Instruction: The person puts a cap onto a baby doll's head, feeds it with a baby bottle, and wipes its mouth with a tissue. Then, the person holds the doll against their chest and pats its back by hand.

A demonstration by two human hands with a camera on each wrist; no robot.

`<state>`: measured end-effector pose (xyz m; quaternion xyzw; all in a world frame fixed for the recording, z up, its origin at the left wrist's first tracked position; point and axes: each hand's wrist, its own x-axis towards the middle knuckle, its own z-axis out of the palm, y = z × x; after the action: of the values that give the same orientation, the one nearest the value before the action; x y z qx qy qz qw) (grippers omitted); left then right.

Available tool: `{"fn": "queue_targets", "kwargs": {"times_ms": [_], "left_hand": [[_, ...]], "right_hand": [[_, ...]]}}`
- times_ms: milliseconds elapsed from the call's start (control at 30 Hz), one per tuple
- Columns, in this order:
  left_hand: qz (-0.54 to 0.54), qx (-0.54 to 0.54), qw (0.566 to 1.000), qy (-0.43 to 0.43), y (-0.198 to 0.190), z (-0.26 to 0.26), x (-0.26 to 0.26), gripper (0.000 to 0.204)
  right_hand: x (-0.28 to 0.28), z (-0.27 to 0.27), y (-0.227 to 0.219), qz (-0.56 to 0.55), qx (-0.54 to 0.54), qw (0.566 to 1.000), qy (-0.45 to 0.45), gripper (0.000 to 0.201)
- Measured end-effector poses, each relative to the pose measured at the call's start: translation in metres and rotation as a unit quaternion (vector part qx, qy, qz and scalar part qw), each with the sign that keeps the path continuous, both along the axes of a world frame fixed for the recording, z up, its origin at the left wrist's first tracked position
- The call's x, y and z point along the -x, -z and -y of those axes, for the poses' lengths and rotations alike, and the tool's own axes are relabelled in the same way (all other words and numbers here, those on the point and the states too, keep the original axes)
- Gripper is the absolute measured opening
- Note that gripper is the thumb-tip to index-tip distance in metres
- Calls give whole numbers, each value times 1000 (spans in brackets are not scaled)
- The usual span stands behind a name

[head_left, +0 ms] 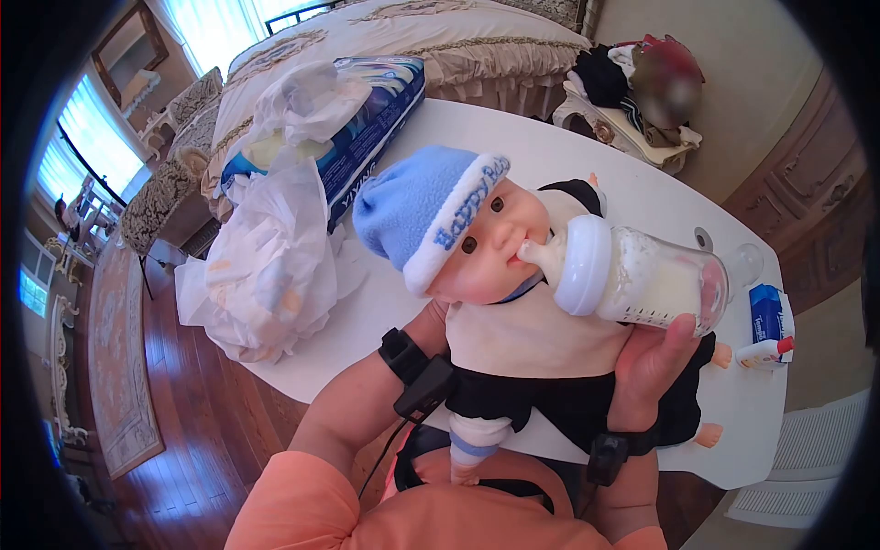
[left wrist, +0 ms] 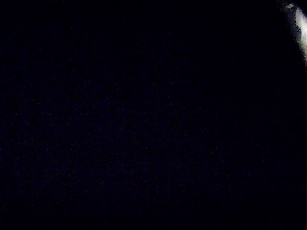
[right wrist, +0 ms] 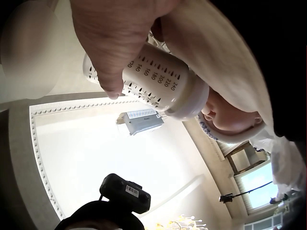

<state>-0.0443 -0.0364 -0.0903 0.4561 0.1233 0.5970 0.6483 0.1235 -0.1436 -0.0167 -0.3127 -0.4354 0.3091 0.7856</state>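
Observation:
A baby doll [head_left: 532, 339] in a blue hat [head_left: 412, 211] lies across the person's left forearm, its head by the elbow side. The left hand is hidden beneath the doll; the left wrist view is almost wholly dark. The right hand [head_left: 649, 367] grips the lower part of a milk bottle [head_left: 646, 275], whose nipple touches the doll's mouth. In the right wrist view, the hand [right wrist: 115, 38] has its thumb across the bottle [right wrist: 156, 79], and the doll's face [right wrist: 230, 112] is beyond the white collar.
On the white table [head_left: 733, 458] are a blue diaper pack [head_left: 376, 128] and crumpled white diapers [head_left: 266, 266] at the left. A blue-and-white packet [head_left: 768, 312] and a small red-capped bottle [head_left: 763, 354] stand at the right. A bed [head_left: 458, 46] is behind.

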Motion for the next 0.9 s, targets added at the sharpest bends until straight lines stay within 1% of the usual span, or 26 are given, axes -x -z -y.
{"fn": "queue_targets", "kwargs": {"times_ms": [333,367,400,433,467,533,567,667,733,767,833,900], "left_hand": [[12,6,1000,18,-1,-3,2,76],[14,6,1000,20,17,44,30,76],[15,6,1000,23,18,47,31,76],[17,8,999,26,0,-1,2,76],[19,10,999,30,19,48,30,76],[24,14,999,39,15,33,11,76],[26,15,999,44,14,30,5,76],[28,17,998,58,12,26,-1,77],[30,19,997,64,13,26,-1,77],[32,20,997,65,13,25,-1,77],[34,22,997,66,13,27,1,77],[37,24,997,67,13,24,-1,78]], "right_hand": [[-1,-2,2,-10,10,1000,-3,85],[-1,-3,2,-10,9,1000,-2,85],[0,-4,2,-10,2,1000,4,84],[0,-4,3,-9,-4,1000,11,84],[0,-3,3,-8,-2,1000,14,84],[0,-2,3,28,-5,1000,7,85],[0,-1,3,29,-6,1000,11,85],[0,-2,4,31,19,999,-3,87],[-1,-4,6,8,-13,999,-32,80],[-1,-3,6,8,-13,999,-32,80],[-3,-3,3,-32,-26,996,-84,72],[-2,-2,1,-39,-31,995,-91,70]]}}
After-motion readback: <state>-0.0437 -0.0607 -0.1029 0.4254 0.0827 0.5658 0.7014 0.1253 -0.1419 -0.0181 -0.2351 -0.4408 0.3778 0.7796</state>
